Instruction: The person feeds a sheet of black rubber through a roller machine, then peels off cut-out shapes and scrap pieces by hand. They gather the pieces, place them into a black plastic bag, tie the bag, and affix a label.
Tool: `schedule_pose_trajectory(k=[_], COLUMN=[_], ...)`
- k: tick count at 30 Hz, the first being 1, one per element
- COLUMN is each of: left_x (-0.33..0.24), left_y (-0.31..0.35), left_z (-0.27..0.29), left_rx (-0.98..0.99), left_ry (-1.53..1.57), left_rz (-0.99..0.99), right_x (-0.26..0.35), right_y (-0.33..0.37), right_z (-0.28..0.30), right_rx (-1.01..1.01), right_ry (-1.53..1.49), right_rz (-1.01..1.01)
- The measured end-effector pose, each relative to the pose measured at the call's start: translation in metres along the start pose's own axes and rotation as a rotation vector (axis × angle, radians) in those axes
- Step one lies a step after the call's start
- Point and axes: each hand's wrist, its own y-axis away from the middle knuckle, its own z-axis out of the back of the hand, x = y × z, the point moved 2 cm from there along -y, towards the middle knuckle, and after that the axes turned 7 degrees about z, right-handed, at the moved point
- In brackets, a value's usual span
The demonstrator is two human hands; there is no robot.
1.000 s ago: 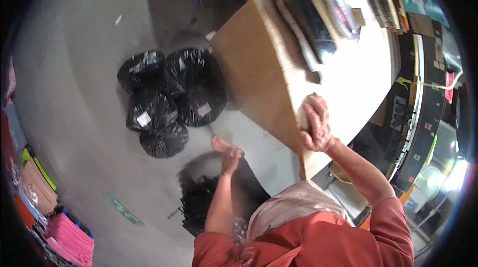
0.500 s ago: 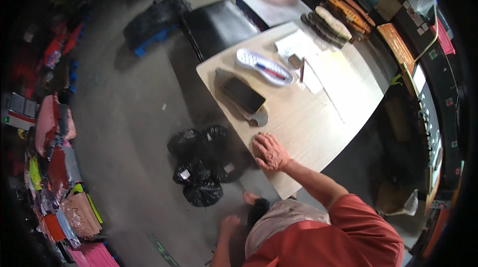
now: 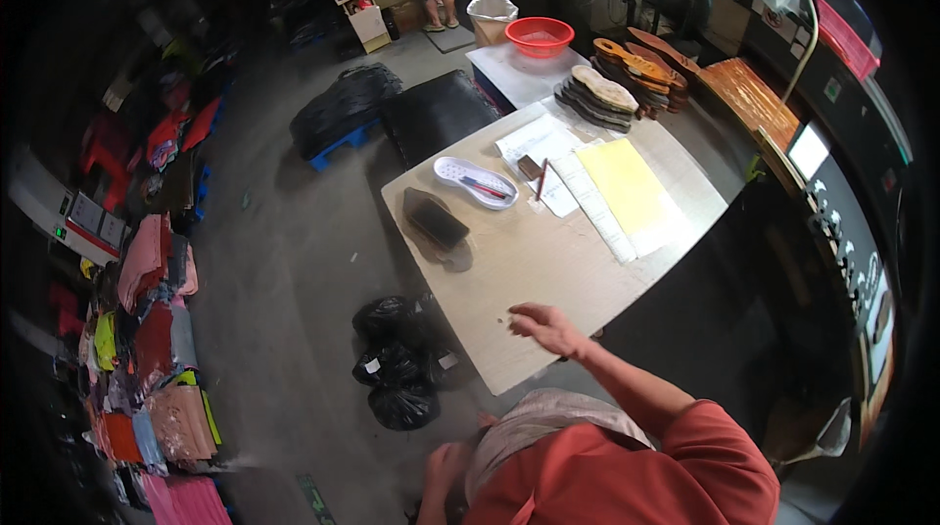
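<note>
My right hand is over the near part of the pale wooden table, fingers loosely bent and nothing visible in them. Small dark crumbs lie by its fingertips. At my left side, low over the floor, hangs my left hand; its fingers are too blurred to make out. Farther up the table, a dark block rests on a grey sole-shaped piece. Beyond it lies a white shoe sole with a pen in it.
Papers and a yellow sheet cover the table's right side, with a small brown block. Stacked soles stand at the far edge. Black bags sit on the floor to the left. A red basin is farther back.
My right hand has risen from lying flat at the table's left edge and moved inward, its fingers now bent. The whole view has shifted, showing more of the room's far end.
</note>
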Motion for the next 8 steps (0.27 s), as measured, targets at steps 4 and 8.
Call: schedule_pose_trajectory(k=[4, 8], left_x=[-0.123, -0.291], left_y=[0.03, 0.079], left_z=[-0.034, -0.042], left_rx=[-0.014, -0.06], left_ry=[-0.098, -0.197], left_rz=[-0.292, -0.812], right_x=[0.104, 0.258], right_y=[0.071, 0.17], right_z=[0.077, 0.118], right_rx=[-0.254, -0.391], right_ry=[-0.07, 0.182], right_rz=[0.175, 0.687])
